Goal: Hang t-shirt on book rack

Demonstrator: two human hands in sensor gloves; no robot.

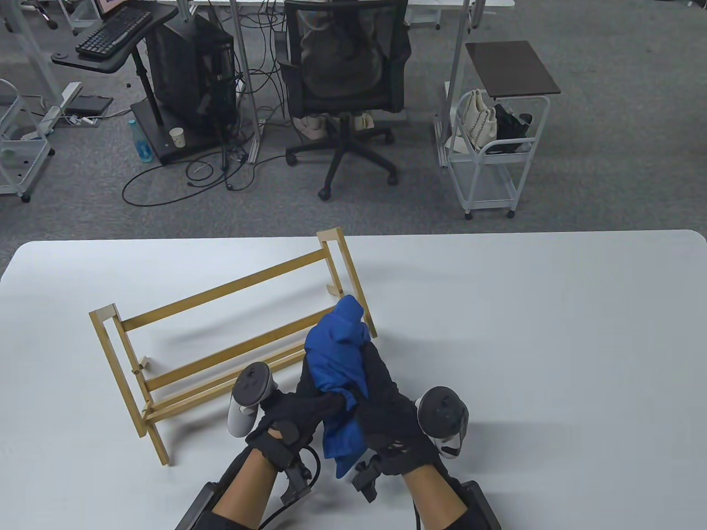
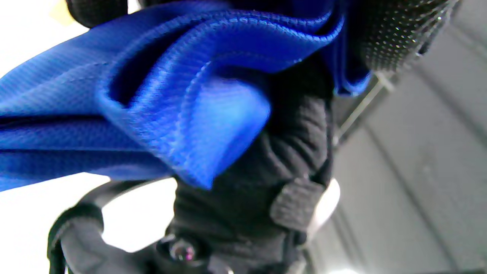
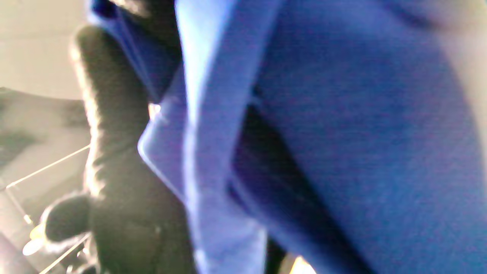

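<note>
A bunched blue t-shirt (image 1: 338, 364) is held up above the table between both hands. My left hand (image 1: 305, 406) grips its lower left side, my right hand (image 1: 381, 395) grips it from the right. The shirt fills the left wrist view (image 2: 125, 102) and the right wrist view (image 3: 342, 125), with black gloved fingers (image 3: 114, 160) against the cloth. A wooden book rack (image 1: 221, 342) of thin gold-brown rails stands on the white table (image 1: 525, 342), just left of and behind the hands. The shirt's top sits in front of the rack's right end post.
The table's right half (image 1: 552, 386) is bare white surface. Beyond the far edge are an office chair (image 1: 342, 83), a white cart (image 1: 491, 149) with bags, and a desk with a keyboard (image 1: 113, 30).
</note>
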